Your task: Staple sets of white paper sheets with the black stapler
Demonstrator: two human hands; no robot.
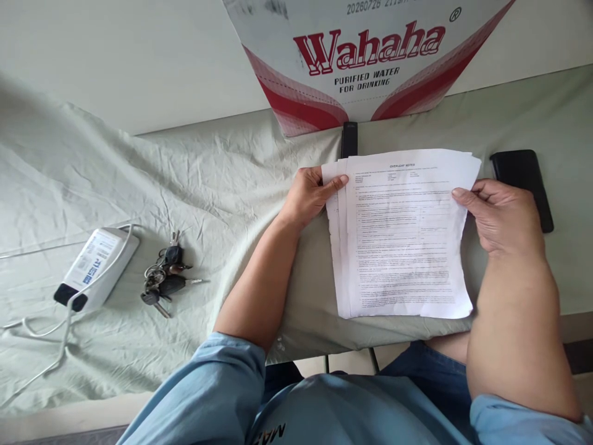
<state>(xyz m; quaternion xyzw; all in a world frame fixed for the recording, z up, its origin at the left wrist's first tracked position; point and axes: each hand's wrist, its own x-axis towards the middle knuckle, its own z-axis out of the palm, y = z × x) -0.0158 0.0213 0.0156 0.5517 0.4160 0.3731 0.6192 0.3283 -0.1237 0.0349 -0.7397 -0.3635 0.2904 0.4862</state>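
Note:
A small stack of printed paper sheets point(403, 241) is held up between both my hands, its top page headed "OVERLEAF NOTES". My left hand point(311, 194) pinches the upper left edge, thumb on top and fingers behind the pages. On the opposite side, my right hand point(503, 213) grips the upper right edge the same way. The sheets are slightly fanned out on the left, with a few page edges showing. Beyond their top edge, a black narrow object point(349, 139) is partly covered by the paper. A black phone-like slab point(523, 185) lies just past my right hand.
A Wahaha water carton point(370, 62) stands at the back against the wall. On the left of the green cloth point(208, 161) lie a bunch of keys point(167, 275) and a white box-shaped device point(99, 266) with a white cable point(65, 346). The table's front edge is near my body.

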